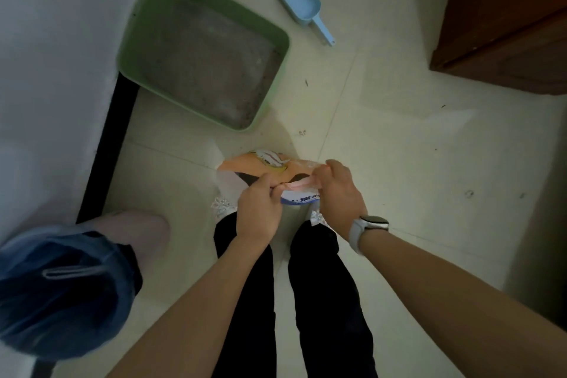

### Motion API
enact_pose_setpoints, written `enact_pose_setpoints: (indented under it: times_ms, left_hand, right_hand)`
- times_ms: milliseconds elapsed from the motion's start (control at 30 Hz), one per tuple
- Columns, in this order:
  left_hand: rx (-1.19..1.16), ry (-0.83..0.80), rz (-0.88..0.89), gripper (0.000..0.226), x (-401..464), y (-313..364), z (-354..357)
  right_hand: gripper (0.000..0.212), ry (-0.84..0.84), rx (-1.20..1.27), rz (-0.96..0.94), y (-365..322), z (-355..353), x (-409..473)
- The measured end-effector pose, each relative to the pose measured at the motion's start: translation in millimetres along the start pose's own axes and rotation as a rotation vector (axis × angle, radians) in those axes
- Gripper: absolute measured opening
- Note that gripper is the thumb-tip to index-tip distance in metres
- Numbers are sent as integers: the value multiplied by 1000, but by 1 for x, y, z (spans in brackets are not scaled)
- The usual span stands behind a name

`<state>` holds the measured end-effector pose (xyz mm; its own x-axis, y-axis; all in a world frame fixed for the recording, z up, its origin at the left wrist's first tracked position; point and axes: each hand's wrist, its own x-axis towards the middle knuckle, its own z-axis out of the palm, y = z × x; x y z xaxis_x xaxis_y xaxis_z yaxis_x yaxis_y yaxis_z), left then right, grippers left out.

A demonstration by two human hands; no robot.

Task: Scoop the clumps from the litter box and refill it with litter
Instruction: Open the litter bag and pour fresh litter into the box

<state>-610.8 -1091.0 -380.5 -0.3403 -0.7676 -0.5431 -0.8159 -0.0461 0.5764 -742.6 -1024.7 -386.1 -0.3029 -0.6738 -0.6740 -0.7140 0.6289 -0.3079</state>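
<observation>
The floor (399, 163) is made of pale cream tiles with thin joints and some small dark specks on it. On the left side stands a white wall (61, 55) with a black strip (101, 163) along its foot. In the upper right corner there is a piece of brown wooden furniture (506, 24).

The green litter box (277, 70) sits on the floor beside the wall, turned at an angle. Inside it lies grey litter (211, 61), which covers the bottom. To the right of the box, apart from it, a light blue scoop (302, 3) lies on the tiles with its handle pointing toward the person. In the lower left a bin lined with a blue plastic bag (61, 285) is seen, and a pink bag or cover (138, 230) touches it.

The person stands with 2 legs in black trousers (322, 301). The litter bag (270, 169), orange and white with printed characters, stands on the floor in front of the feet, near the box.

Both hands are at the top of this bag. The left hand (257, 212) is closed, its fingers pinching the top edge. The right hand (340, 190), with a white watch (368, 224) on the wrist, is also closed and grips the same edge just beside the left one.
</observation>
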Motion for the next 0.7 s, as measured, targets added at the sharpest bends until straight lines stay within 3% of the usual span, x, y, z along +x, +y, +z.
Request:
enact_pose_setpoints:
  times_ms: [100,200,333,400,467,567,700]
  left_hand:
    - [205,5,88,20,1,1,-2]
    - [600,66,327,27,-2,1,0]
    - [915,63,503,46,2,7,3]
    - [967,35,660,34,8,6,8]
    - [888,-107,801,31,16,1,13]
    - [859,-315,805,38,23,-8,18]
    - [973,-409,680,38,23,0,3]
  right_hand:
    - [50,-22,19,64,7,-5,-1]
    - [57,-77,-83,31,19,-6,0]
    - [36,-17,-35,-38,28,-2,-4]
    - [32,3,13,-45,31,0,-4]
    - [29,35,79,-41,36,0,-2]
    - [31,30,137,-52,41,1,1]
    - [39,12,28,-62,54,-8,8]
